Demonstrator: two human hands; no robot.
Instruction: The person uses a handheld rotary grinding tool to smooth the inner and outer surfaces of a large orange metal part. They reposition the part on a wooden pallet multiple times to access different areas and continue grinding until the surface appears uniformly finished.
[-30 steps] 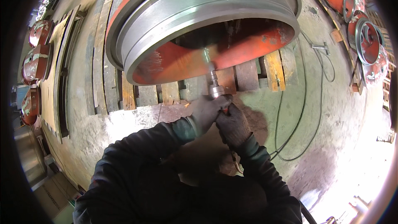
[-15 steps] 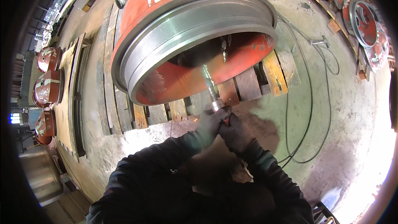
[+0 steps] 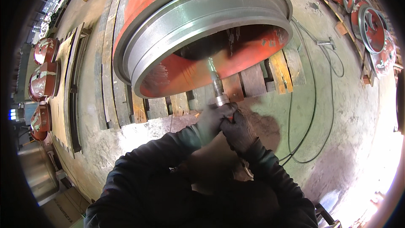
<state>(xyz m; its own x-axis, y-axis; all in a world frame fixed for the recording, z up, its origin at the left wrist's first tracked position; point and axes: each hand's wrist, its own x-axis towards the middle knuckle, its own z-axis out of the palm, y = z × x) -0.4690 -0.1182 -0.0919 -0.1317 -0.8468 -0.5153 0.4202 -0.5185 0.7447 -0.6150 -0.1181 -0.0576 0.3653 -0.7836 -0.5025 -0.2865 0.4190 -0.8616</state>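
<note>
A large red-painted round metal casting (image 3: 206, 21), with a bare machined rim, lies tilted with its open mouth toward me. Both my hands, in dark gloves, grip a straight handheld power tool (image 3: 219, 94) with a silvery collar and a long narrow metal nose. My left hand (image 3: 209, 121) is closed round the body just behind the collar. Close against it, my right hand (image 3: 238, 131) is closed round the rear part. The tool's nose reaches past the casting's lower lip toward the red inner wall; whether its tip touches the wall I cannot tell.
A wooden pallet (image 3: 179, 104) lies under the casting. Dark hoses (image 3: 313, 101) loop across the floor at the right, near a metal T-shaped piece (image 3: 325, 42). Smaller red castings (image 3: 43, 82) stand by a pallet (image 3: 63, 97) at the left; others (image 3: 371, 29) sit on a pallet at the far right.
The view has shifted slightly, so the pallet's near edge and my hands appear a little higher. Both hands keep their grip on the tool, its nose still inside the casting's mouth.
</note>
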